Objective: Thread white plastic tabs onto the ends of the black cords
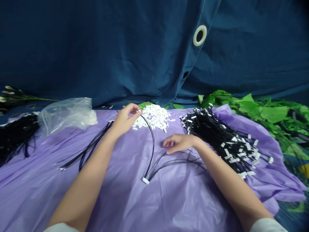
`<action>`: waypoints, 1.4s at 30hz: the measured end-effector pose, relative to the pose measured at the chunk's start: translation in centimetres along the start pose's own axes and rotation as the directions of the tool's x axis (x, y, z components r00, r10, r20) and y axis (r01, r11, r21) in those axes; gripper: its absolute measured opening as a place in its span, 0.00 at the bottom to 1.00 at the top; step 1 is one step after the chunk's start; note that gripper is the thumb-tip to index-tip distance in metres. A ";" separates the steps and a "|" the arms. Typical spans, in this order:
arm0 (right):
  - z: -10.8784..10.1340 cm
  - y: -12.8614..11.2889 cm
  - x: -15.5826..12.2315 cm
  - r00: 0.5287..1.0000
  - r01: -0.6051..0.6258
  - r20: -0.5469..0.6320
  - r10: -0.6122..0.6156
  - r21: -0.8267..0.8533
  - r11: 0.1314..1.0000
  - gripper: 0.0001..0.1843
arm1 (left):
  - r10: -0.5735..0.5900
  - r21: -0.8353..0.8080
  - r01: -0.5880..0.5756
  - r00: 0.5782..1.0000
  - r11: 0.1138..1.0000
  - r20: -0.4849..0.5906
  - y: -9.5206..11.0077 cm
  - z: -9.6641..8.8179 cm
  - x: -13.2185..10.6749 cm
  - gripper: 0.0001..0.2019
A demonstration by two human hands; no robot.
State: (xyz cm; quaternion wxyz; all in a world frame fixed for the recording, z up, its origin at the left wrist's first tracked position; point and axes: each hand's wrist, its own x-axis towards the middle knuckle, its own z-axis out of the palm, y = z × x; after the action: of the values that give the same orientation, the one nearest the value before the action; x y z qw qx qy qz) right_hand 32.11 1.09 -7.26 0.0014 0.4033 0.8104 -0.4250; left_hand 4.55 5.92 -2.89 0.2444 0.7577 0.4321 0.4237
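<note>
Nearest the camera, two pale sleeve cuffs (61, 227) cross the near edge of the purple-covered surface (154, 206), with bare forearms reaching inward from them. The harness of black wires (153, 141) lies at the middle of the surface, its white connector (145, 180) towards the near edge. One strand arcs up from it to the left hand (126, 118), whose fingers pinch its far end just beside the pile of white connectors (155, 116) at the middle of the far edge; the other strands trail under the right hand (180, 142), its fingers loosely curled with a gap to the thumb, though I cannot tell whether they touch a wire. Loose black wires (89, 149) lie beyond the left forearm, a clear plastic bag (65, 116) near the far left corner, and a heap of connector-tipped wires (222, 138) towards the right edge
</note>
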 end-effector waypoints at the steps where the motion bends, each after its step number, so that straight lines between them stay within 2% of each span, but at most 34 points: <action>1: 0.2 -0.3 0.1 0.999 0.025 0.033 -0.026 0.023 0.999 0.25 | -0.015 -0.110 0.009 0.998 0.994 -0.057 0.9 -0.8 0.0 0.11; 3: 0.7 -0.6 0.3 0.994 0.063 0.080 -0.067 0.060 0.996 0.23 | -0.007 -0.238 -0.036 0.985 0.971 -0.174 2.3 -2.3 -0.2 0.11; 6: 0.9 -0.8 0.4 0.988 0.089 0.119 -0.100 0.096 0.991 0.18 | 0.033 -0.274 -0.128 0.944 0.953 -0.330 3.7 -4.2 -0.6 0.11; 9: 0.6 -0.9 0.1 0.986 0.084 0.134 -0.101 0.125 0.989 0.14 | 0.045 -0.271 -0.166 0.915 0.948 -0.402 4.1 -6.0 -0.9 0.10; 13: -0.1 -1.3 -0.7 0.991 0.075 0.098 -0.087 0.124 0.989 0.17 | 0.052 -0.314 -0.236 0.866 0.920 -0.497 3.8 -7.8 -1.0 0.12; 19: -0.7 -1.7 -1.7 0.997 0.072 -0.021 -0.071 0.040 0.997 0.25 | 0.045 -0.309 -0.235 0.855 0.922 -0.517 3.6 -8.7 -1.2 0.13; 22: -0.9 -1.9 -2.1 0.988 0.059 -0.139 -0.065 -0.048 0.997 0.24 | 0.058 -0.295 -0.244 0.850 0.924 -0.523 3.8 -8.9 -1.4 0.12; 25: -1.3 -2.4 -2.7 0.957 0.063 -0.272 -0.097 -0.130 0.990 0.25 | 0.078 -0.278 -0.269 0.834 0.922 -0.547 3.9 -9.4 -1.6 0.11; 29: -2.5 -3.3 -4.6 0.890 0.086 -0.415 -0.186 -0.248 0.965 0.23 | 0.091 -0.280 -0.315 0.795 0.907 -0.600 4.0 -10.5 -1.9 0.09; 31: -3.2 -3.6 -6.3 0.901 0.084 -0.405 -0.156 -0.188 0.978 0.23 | 0.061 -0.295 -0.308 0.778 0.904 -0.625 3.8 -11.2 -2.0 0.08; 34: -3.7 -4.1 -8.8 0.931 0.138 -0.348 -0.107 0.066 0.988 0.23 | 0.011 -0.312 -0.280 0.760 0.908 -0.649 3.3 -12.0 -2.1 0.07; 36: -3.8 -4.3 -10.2 0.934 0.218 -0.333 -0.134 0.231 0.948 0.17 | -0.008 -0.329 -0.273 0.757 0.904 -0.653 3.0 -12.3 -2.1 0.06; 38: -3.6 -4.4 -11.0 0.926 0.310 -0.311 -0.213 0.307 0.900 0.12 | -0.025 -0.358 -0.278 0.759 0.892 -0.651 3.0 -12.4 -2.1 0.05; 40: -3.5 -3.9 -11.4 0.913 0.352 -0.316 -0.258 0.293 0.889 0.20 | -0.050 -0.390 -0.270 0.764 0.880 -0.643 3.2 -12.2 -2.2 0.05; 42: -3.4 -3.2 -11.5 0.888 0.327 -0.411 -0.205 0.254 0.910 0.28 | -0.085 -0.421 -0.245 0.774 0.873 -0.627 3.7 -12.0 -2.3 0.05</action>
State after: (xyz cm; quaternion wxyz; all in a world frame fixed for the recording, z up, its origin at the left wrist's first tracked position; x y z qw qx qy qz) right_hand 38.98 -5.06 1.10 -0.2771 0.3556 0.7648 -0.4603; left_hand -4.68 2.12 5.06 0.2474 0.5056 0.3355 0.7554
